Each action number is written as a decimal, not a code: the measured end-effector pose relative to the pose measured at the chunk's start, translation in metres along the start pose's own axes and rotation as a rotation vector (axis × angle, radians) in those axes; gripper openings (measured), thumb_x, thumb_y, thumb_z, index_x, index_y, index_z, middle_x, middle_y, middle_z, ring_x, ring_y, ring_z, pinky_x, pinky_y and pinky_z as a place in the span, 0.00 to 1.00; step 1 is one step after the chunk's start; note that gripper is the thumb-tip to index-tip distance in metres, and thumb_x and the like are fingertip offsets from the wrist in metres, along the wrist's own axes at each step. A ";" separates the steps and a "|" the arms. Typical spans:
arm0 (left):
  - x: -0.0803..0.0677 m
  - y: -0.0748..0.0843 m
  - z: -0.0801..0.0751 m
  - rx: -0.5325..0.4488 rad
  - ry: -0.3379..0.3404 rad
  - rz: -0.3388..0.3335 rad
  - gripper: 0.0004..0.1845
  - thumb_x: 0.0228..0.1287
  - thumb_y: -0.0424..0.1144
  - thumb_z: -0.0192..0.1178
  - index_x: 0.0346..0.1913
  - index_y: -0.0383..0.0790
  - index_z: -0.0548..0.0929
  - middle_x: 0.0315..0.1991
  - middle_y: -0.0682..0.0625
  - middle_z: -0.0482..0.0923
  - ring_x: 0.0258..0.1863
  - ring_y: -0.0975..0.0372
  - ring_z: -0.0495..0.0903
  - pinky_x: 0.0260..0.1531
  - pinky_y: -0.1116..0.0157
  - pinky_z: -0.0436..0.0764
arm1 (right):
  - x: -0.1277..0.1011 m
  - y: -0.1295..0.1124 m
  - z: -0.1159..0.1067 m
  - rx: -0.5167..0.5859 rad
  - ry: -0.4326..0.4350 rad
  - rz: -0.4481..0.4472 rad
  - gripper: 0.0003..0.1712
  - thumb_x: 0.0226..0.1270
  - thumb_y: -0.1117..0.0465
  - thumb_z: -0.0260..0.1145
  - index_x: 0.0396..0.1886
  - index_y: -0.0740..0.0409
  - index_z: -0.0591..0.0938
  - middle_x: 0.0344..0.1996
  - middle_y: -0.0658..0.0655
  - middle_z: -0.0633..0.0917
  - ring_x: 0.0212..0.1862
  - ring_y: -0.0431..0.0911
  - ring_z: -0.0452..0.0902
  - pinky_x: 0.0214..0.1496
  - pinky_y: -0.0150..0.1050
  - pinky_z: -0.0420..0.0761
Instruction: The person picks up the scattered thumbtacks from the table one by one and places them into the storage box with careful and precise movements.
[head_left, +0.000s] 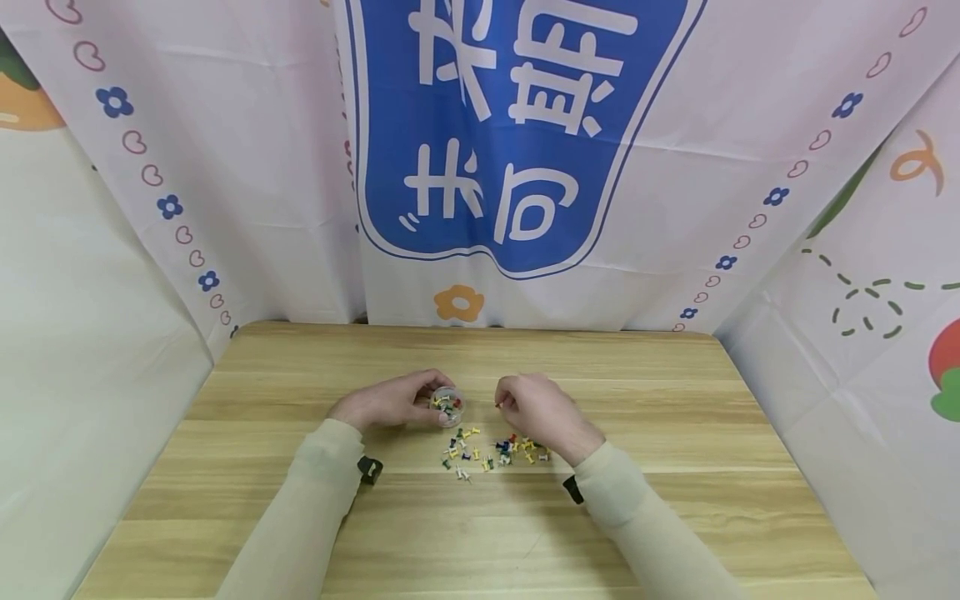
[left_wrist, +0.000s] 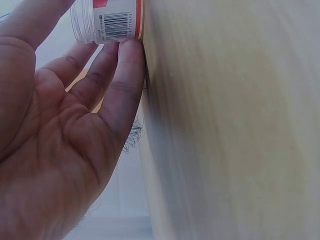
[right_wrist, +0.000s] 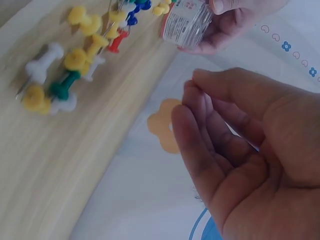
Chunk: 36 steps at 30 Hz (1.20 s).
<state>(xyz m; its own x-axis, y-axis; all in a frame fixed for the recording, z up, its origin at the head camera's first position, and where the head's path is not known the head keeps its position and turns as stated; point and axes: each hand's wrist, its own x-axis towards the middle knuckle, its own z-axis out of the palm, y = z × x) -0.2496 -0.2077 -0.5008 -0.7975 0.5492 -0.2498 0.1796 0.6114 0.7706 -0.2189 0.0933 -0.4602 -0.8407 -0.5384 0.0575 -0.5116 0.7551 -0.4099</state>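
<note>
My left hand (head_left: 408,402) grips a small clear plastic jar (head_left: 448,405) standing on the wooden table (head_left: 285,525), with several coloured pushpins inside. The left wrist view shows the fingers (left_wrist: 120,85) against the jar (left_wrist: 107,20), which carries a barcode label. My right hand (head_left: 525,404) hovers just right of the jar, fingers curled, and seems to pinch a red pushpin (head_left: 498,404) at its tips. The right wrist view shows the curled fingers (right_wrist: 200,115) but hides the pin. A loose heap of pushpins (head_left: 495,452) (right_wrist: 75,60) lies in front of both hands.
A printed cloth backdrop (head_left: 517,150) hangs right behind the table's far edge and wraps both sides. Bare wood lies to the left, right and front of the pins. Both forearms wear beige sleeves with black wrist straps (head_left: 369,469).
</note>
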 end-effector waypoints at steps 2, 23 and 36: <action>0.001 -0.001 0.000 -0.009 -0.002 0.001 0.28 0.81 0.48 0.78 0.76 0.47 0.81 0.70 0.45 0.85 0.73 0.50 0.82 0.84 0.39 0.78 | 0.002 -0.003 0.002 0.009 0.027 -0.003 0.09 0.77 0.74 0.74 0.47 0.61 0.95 0.43 0.57 0.98 0.44 0.48 0.94 0.52 0.45 0.97; 0.004 -0.003 0.000 -0.039 -0.013 0.020 0.30 0.82 0.48 0.77 0.77 0.45 0.80 0.72 0.44 0.85 0.74 0.49 0.82 0.84 0.38 0.77 | 0.020 -0.029 0.022 0.096 0.096 0.032 0.08 0.77 0.72 0.78 0.51 0.60 0.94 0.44 0.56 0.97 0.45 0.47 0.94 0.52 0.41 0.96; 0.004 -0.004 -0.001 -0.033 -0.018 0.033 0.30 0.83 0.48 0.77 0.78 0.45 0.79 0.75 0.42 0.84 0.77 0.47 0.81 0.86 0.36 0.75 | 0.034 -0.035 0.032 0.136 0.044 0.048 0.08 0.78 0.72 0.77 0.52 0.62 0.93 0.47 0.58 0.98 0.48 0.49 0.96 0.54 0.40 0.96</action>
<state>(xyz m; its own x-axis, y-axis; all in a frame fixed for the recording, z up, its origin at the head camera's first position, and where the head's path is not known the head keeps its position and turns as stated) -0.2537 -0.2085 -0.5046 -0.7808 0.5791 -0.2345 0.1861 0.5738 0.7976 -0.2237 0.0364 -0.4733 -0.8720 -0.4840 0.0736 -0.4447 0.7201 -0.5327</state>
